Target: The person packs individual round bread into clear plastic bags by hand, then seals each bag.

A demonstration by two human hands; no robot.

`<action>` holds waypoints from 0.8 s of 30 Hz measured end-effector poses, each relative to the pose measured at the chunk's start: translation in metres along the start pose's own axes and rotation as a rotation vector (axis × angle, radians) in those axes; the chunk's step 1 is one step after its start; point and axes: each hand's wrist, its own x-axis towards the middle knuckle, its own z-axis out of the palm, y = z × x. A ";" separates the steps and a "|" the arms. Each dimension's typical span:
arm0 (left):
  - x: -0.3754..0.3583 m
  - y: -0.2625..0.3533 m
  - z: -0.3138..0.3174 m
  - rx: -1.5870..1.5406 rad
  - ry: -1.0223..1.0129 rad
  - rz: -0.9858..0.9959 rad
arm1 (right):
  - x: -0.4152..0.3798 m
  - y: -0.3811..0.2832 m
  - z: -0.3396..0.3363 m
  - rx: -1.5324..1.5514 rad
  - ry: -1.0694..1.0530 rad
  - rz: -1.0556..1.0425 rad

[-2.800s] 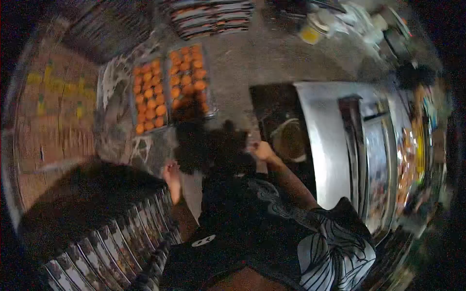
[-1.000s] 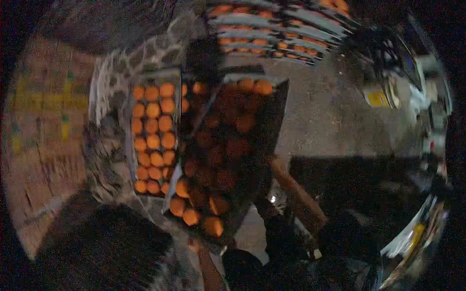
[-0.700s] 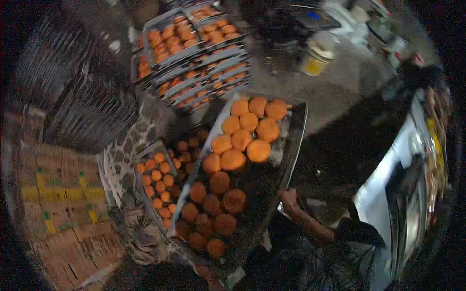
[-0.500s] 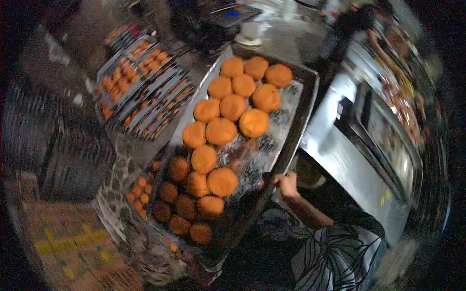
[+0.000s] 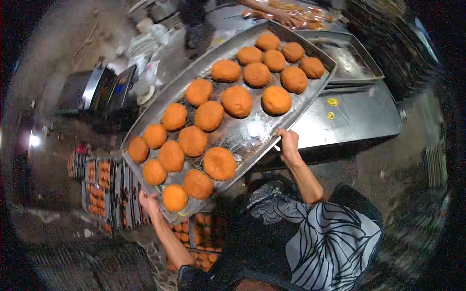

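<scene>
A large metal baking tray (image 5: 245, 133) is held up in front of me, tilted across the view. Round orange-brown buns (image 5: 209, 116) lie spread over it, with bare metal along the near side. My left hand (image 5: 149, 202) is closed on the tray's lower left end. On the near long side, my right hand (image 5: 290, 144) grips the rim, its fingers partly hidden by the edge. The tray's far right corner lies over the metal table (image 5: 359, 116) in this view.
Another metal tray (image 5: 347, 58) lies on the table. Beyond it, another person's hand (image 5: 290, 19) is near wrapped goods (image 5: 310, 17). Racked trays of buns (image 5: 99, 189) stand at lower left, with more buns (image 5: 204, 257) below. A dark metal box (image 5: 92, 89) sits at left.
The view has turned toward the table, and the tray has swung clockwise, its far end now nearer the table. My left hand shows more clearly. Both hands keep hold of the tray.
</scene>
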 end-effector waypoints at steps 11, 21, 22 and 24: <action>0.185 0.057 0.257 0.732 -0.496 0.204 | 0.074 -0.032 0.010 -0.968 0.280 -1.109; 0.066 0.097 0.335 0.650 -0.469 0.977 | 0.182 -0.025 -0.015 -1.218 0.082 -1.294; 0.066 0.089 0.338 0.655 -0.442 0.989 | 0.183 -0.026 -0.017 -1.207 0.074 -1.294; 0.059 0.088 0.336 0.634 -0.400 1.018 | 0.186 -0.025 -0.024 -1.220 0.065 -1.291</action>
